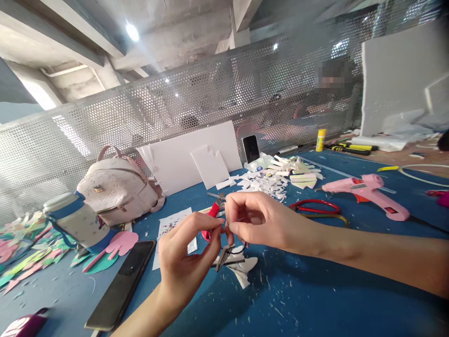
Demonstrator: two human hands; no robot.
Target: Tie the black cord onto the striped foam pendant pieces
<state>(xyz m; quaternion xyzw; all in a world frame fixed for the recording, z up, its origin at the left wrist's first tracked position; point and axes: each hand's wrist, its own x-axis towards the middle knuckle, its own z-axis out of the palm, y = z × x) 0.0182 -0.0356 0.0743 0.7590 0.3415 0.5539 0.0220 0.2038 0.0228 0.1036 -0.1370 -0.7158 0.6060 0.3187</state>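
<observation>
My left hand (187, 250) is closed in a pinch, thumb against forefinger, over the blue table (301, 290). Close to its fingertips, my right hand (261, 220) has its fingers curled and pinched too. Whatever lies between the fingertips is too small and hidden to name. Just below them are dark thin strips (224, 256) and white torn scraps (242, 271); I cannot tell whether the strips touch the fingers. Behind the left fingers lies a red-handled tool (213, 210), partly covered. A speckled white sheet (171, 223) lies beyond the left hand.
A black phone (121, 288), a bottle (75, 222) and a pale backpack (117, 187) stand or lie left. White offcuts (266, 182) and white boards (189, 157) are behind. At right are a pink glue gun (372, 192), red-handled scissors (317, 206) and a glue stick (320, 140).
</observation>
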